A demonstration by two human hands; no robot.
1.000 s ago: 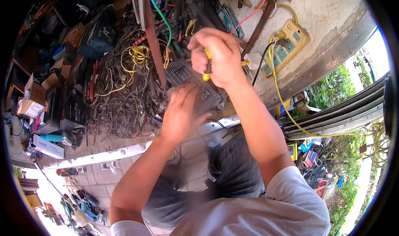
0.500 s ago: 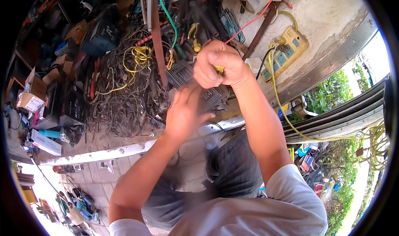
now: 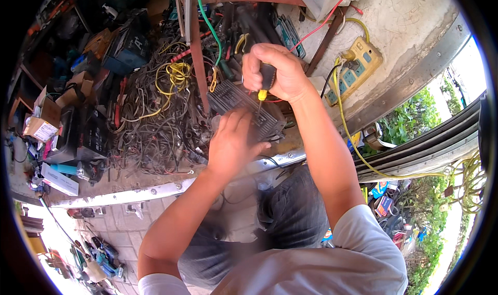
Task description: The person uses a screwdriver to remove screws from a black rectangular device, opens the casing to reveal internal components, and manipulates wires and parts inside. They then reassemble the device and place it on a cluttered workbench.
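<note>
My right hand (image 3: 275,72) is closed round a black and yellow screwdriver (image 3: 263,93), whose thin shaft points down at a grey finned metal housing (image 3: 238,98). Lower and to the left, my left hand (image 3: 231,142) grips the housing's near side, fingers bent over it and thumb toward the right; part of the housing is hidden under it. Yellow-handled pliers (image 3: 241,43) lie beyond the housing, by a rusty metal upright (image 3: 197,72).
Tangled cables (image 3: 150,129) and a yellow wire coil (image 3: 178,77) fill the bench's left side, beside dark batteries (image 3: 93,134) and cardboard boxes (image 3: 44,118). A yellow power strip (image 3: 358,66) is at right. The metal bench edge (image 3: 129,196) runs below my work.
My right hand went down and rolled over, then rose slightly and turned back, so the screwdriver's tip end and shaft show again. My left hand stays on the housing.
</note>
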